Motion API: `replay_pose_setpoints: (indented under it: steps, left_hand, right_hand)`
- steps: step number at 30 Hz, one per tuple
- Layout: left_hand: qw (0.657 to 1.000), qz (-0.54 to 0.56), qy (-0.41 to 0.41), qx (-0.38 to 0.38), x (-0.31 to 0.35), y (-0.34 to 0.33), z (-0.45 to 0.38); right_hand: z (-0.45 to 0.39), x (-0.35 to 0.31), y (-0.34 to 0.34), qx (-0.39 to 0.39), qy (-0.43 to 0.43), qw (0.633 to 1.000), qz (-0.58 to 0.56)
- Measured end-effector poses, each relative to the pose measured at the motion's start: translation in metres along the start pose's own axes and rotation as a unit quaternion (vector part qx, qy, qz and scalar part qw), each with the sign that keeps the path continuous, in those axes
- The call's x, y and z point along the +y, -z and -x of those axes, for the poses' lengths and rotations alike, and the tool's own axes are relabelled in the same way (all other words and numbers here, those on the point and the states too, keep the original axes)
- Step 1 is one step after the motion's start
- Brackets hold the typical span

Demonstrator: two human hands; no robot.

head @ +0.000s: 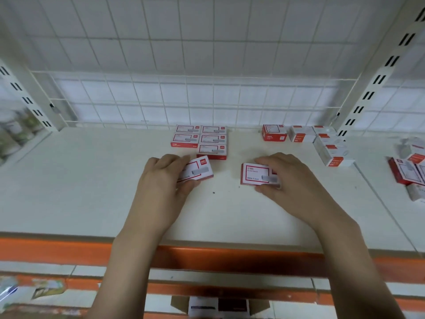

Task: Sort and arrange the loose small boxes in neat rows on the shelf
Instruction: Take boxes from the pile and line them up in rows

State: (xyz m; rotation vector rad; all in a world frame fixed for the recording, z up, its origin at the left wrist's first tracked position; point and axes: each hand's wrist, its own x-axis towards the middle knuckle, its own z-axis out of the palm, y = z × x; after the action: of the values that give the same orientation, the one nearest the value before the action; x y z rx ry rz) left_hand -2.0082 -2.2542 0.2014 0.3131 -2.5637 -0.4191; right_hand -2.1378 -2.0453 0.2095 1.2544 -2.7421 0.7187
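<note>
On the white shelf (pixel 92 180), several red-and-white small boxes (pixel 200 139) lie flat in two neat columns near the back wire grid. Just in front of them, my left hand (pixel 161 180) grips a tilted red-and-white box (pixel 199 170) by its left end. My right hand (pixel 292 178) holds a second box (pixel 255 174) flat on the shelf, fingers over its right end. A loose cluster of similar boxes (pixel 322 141) sits at the back right, some white-sided and lying at different angles.
More boxes (pixel 409 166) lie on the neighbouring shelf section at far right. An orange front rail (pixel 230 256) edges the shelf. Slotted uprights (pixel 377 81) stand at both sides. A lower shelf and an open carton (pixel 218 306) show below.
</note>
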Motion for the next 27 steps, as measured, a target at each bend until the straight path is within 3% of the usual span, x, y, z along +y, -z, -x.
replay_pose_setpoints:
  steps: [12, 23, 27]
  left_hand:
    - [0.995, -0.017, -0.053, -0.088, -0.07, 0.007, -0.061]
    - [0.976, -0.114, -0.074, -0.168, -0.077, -0.022, -0.075]
    - [0.976, -0.12, -0.084, -0.162, -0.075, -0.026, -0.071]
  right_hand:
    - [-0.032, -0.05, -0.032, 0.005, -0.005, 1.0, -0.02]
    - [-0.024, -0.059, -0.047, 0.028, -0.057, 0.998, -0.005]
    - [-0.024, -0.062, -0.051, 0.03, -0.068, 0.997, -0.003]
